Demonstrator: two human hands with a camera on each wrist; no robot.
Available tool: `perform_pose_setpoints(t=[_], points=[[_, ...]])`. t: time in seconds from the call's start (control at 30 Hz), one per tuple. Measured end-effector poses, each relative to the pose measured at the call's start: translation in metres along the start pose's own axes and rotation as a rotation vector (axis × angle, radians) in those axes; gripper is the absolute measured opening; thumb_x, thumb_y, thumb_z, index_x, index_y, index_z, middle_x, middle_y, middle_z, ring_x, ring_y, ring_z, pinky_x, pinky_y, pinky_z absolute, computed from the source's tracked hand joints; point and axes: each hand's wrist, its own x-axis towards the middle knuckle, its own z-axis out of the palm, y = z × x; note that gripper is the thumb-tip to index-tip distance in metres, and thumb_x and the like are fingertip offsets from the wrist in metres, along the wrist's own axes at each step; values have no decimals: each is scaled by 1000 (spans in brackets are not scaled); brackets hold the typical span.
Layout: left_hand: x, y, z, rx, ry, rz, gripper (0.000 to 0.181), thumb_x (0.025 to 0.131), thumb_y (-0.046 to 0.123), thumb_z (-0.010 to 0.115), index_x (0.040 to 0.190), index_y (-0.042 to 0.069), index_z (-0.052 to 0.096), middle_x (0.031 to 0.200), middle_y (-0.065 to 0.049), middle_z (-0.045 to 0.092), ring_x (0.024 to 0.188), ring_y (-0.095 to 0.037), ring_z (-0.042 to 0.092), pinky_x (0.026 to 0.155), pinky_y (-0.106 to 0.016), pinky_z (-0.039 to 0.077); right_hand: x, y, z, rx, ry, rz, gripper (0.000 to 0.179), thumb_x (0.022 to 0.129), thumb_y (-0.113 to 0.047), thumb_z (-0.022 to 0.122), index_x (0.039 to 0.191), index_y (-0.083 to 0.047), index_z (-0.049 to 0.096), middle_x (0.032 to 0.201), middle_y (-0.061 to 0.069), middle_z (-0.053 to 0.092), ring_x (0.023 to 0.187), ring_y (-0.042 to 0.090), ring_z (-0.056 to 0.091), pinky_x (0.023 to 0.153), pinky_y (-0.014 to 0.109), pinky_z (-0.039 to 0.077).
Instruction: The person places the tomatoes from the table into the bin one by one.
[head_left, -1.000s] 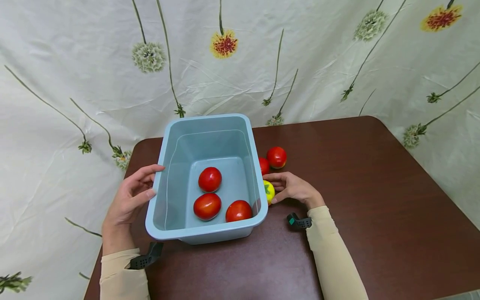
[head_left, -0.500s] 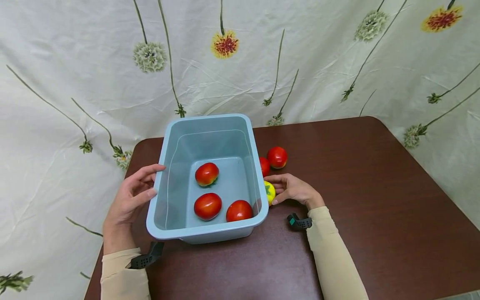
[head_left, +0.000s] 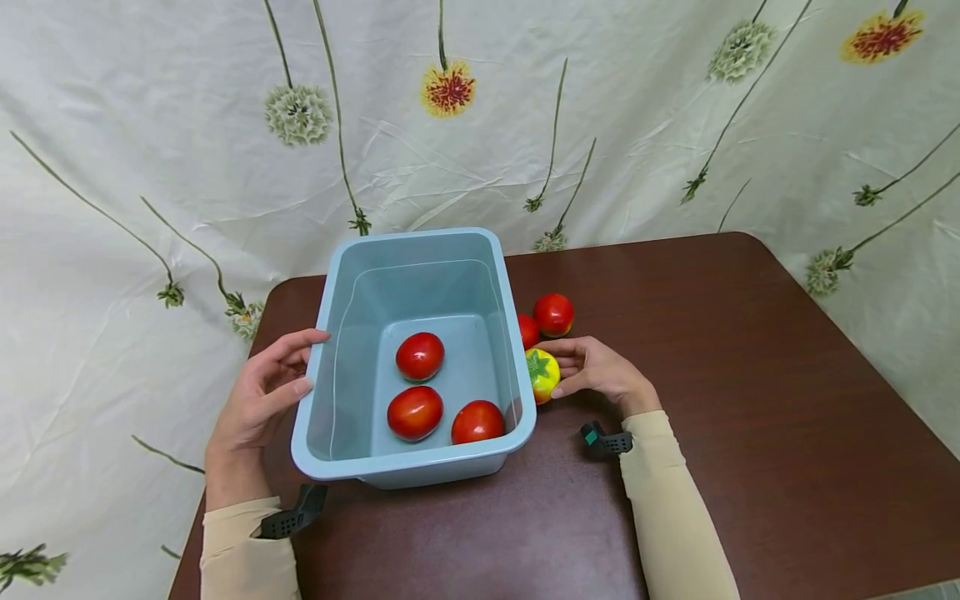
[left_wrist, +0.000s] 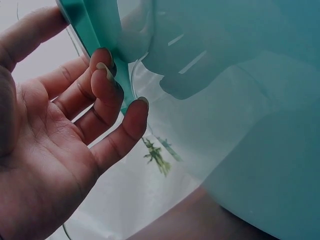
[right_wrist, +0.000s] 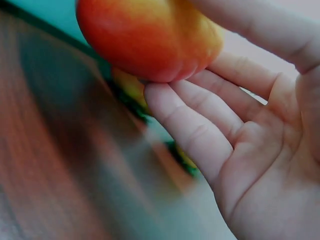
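Note:
In the head view, a light blue plastic tub [head_left: 420, 468] stands on the table with three red tomatoes inside: an upper tomato [head_left: 420, 357], a lower tomato [head_left: 415, 413] and a tomato in the near right corner [head_left: 478, 422]. My left hand [head_left: 262, 392] holds the tub's left rim, its fingertips at the edge; in the left wrist view the other fingers [left_wrist: 107, 95] curl beside the outer wall. My right hand [head_left: 600, 375] pinches a tomato [head_left: 546, 375] with a yellow top and green calyx, beside the tub's right wall. Its underside shows red in the right wrist view.
Behind the right hand, a red tomato [head_left: 553, 314] lies on the dark brown table [head_left: 750, 375]. Another tomato [head_left: 528, 330] is partly hidden by the tub's right rim. A white cloth [head_left: 480, 167] printed with flowers hangs behind the table.
My right hand has shifted slightly right and up with the yellow-topped tomato, more of which now shows. The upper tomato in the tub rocked left, then back right. My left hand stays put.

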Motion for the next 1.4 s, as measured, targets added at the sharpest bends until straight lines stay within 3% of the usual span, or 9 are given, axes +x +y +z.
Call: perform_pose_setpoints(t=[0.57,1.07,1.4], points=[[-1,-1,-1,0,-4,-5,49,82,-10,47,131,-12,47,95,-8,69,78,-16,66,72,-26,54,-19,-29,-5,41,81,-100,66,81,2,72,141,0,46,118,3,69,107,22,68,87,35,56],[-1,0,0,-24,-12,-3,49,83,-12,46,132,-12,47,96,-9,69,79,-16,66,72,-26,55,-37,-69,8,17,286,-232,67,82,3,72,142,2,44,123,1,64,106,14,69,87,28,55],[-2,2,-1,-1,-13,-25,49,84,-8,48,133,-11,47,96,-6,69,79,-15,66,73,-25,55,-45,-91,26,-11,275,-314,67,81,3,73,142,2,46,125,2,63,106,16,69,86,29,55]])
